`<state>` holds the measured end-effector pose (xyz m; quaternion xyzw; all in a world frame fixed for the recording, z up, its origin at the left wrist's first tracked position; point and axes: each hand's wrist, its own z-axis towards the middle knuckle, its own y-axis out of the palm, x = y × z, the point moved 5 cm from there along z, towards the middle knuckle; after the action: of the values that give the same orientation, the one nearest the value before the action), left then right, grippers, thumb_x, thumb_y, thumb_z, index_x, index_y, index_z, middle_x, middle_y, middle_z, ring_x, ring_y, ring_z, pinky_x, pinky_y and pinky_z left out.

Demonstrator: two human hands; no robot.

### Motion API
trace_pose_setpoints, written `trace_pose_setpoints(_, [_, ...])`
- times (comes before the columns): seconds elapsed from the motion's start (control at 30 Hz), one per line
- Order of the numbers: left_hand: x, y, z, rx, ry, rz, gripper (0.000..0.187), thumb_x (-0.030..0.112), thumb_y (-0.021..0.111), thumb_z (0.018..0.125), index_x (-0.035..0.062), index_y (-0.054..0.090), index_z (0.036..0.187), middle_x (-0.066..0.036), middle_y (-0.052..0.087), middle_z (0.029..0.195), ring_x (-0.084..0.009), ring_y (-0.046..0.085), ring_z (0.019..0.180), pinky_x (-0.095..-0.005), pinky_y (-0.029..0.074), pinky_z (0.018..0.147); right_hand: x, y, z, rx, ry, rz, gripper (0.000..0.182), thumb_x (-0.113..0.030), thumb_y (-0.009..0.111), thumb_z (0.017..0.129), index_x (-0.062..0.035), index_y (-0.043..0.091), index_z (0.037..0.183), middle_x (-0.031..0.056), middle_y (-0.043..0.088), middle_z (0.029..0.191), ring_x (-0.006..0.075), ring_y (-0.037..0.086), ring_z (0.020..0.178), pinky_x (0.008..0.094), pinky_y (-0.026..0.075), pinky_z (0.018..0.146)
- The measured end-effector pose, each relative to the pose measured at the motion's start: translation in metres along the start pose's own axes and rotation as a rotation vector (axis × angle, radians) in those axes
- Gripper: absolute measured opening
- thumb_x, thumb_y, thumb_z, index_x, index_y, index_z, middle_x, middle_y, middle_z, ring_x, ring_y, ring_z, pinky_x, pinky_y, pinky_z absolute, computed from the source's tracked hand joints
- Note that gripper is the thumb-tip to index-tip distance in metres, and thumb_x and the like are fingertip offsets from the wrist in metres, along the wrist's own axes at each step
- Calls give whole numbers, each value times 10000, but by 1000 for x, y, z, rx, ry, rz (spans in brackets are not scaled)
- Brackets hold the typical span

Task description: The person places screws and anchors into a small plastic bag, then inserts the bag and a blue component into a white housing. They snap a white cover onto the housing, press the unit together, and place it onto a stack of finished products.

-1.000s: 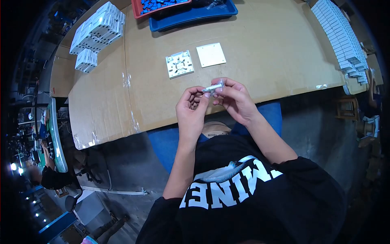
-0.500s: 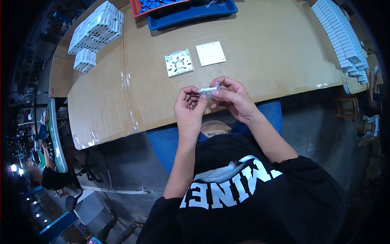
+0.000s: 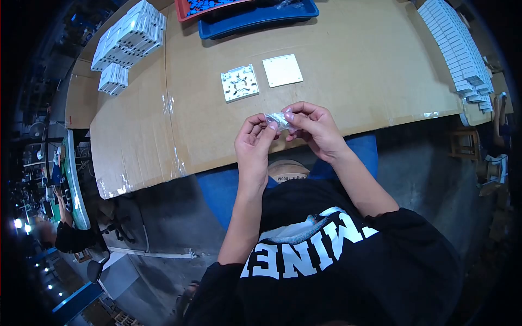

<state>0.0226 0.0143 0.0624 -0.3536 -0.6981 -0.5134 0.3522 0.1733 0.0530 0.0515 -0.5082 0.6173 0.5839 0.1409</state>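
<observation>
One head-worn view looks forward and steeply down, close above the hands (image 3: 283,136), with the bench (image 3: 353,65) stretching far beyond them.

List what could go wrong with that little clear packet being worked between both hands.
The small clear packet is pinched between the left hand and right hand right at the table edge; anything slipping out would likely fall off the cardboard. Its contents are too small to identify.
</observation>
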Motion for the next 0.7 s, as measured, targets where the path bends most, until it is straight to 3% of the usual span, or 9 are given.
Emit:
trace_pose_setpoints(0.27, [-7, -9, 3, 23, -2, -123, 186, -5, 674, 962, -11, 588, 1127, -90, 652, 1041, -116, 641, 884, -251, 542, 835, -9, 20, -3, -53, -185, -137, 299, 51, 670, 932, 41, 625, 1227, 97, 684, 1055, 130, 686, 922, 279, 611, 812])
trace_pose_setpoints(0.47, [0, -2, 0, 40, 31, -115, 162, -13, 665, 966, -10, 594, 1111, -97, 657, 1024, -121, 650, 905, -251, 546, 838, -4, 14, -3, -12, -70, -76, 286, 38, 663, 948, 39, 619, 1230, 106, 687, 1055, 131, 698, 889, 265, 601, 811])
trace_pose_setpoints(0.7, [-4, -9, 1, 19, -23, -76, 168, -5, 668, 968, -10, 592, 1117, -94, 656, 1019, -107, 647, 899, -242, 543, 820, -2, 9, 0, 8, -97, -66, 296, 1, 678, 953, 41, 610, 1238, 102, 690, 1018, 150, 710, 853, 284, 602, 809])
